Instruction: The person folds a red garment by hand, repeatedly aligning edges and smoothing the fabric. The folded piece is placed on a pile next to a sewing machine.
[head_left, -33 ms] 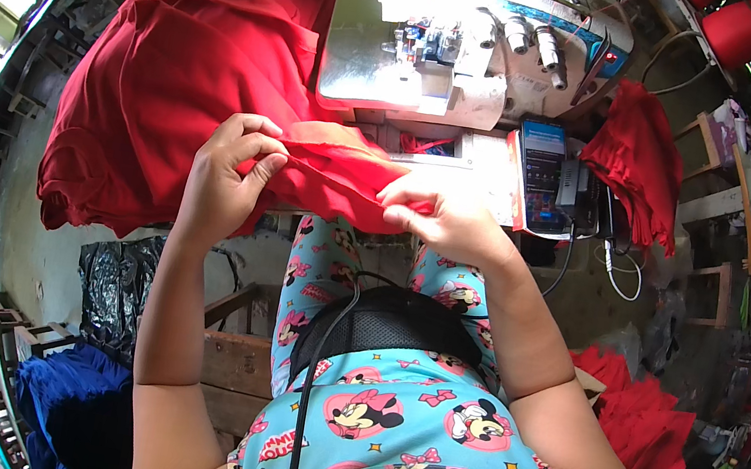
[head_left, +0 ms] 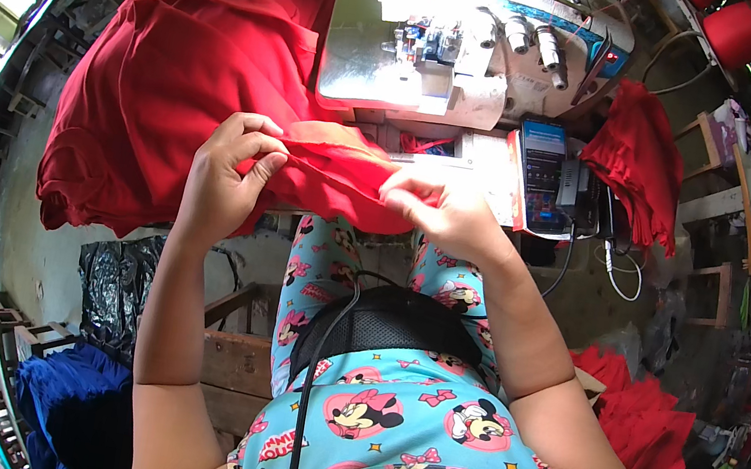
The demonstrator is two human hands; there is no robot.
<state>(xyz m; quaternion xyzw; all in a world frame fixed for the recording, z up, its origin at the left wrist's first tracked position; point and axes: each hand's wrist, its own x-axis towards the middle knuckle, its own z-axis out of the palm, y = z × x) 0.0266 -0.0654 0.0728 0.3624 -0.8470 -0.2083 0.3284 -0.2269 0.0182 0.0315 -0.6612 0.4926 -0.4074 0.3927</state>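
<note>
A large red cloth (head_left: 216, 62) spreads over the left of the table and drapes off its front edge. Between my hands a loose strip of it, the red fabric edge (head_left: 341, 170), hangs above my knees. My left hand (head_left: 234, 168) pinches this edge between thumb and fingers. At the strip's other end my right hand (head_left: 438, 210) is closed on the fabric, its fingertips partly hidden by the folds. Just beyond the hands stands a sewing machine (head_left: 556, 27) with its lamp lit over the needle area and metal plate (head_left: 352, 44).
Right of the machine lie a phone (head_left: 543, 168) and a charger with cables (head_left: 608, 252). A red cloth piece (head_left: 643, 159) hangs at the table's right edge. On the floor are red fabric (head_left: 645, 425), blue fabric (head_left: 70, 393) and a black plastic bag (head_left: 117, 282). A wooden box (head_left: 233, 359) stands left of my legs.
My right hand has shifted slightly, its fingers changing position at the fabric edge. My left hand and the large cloth stay where they were.
</note>
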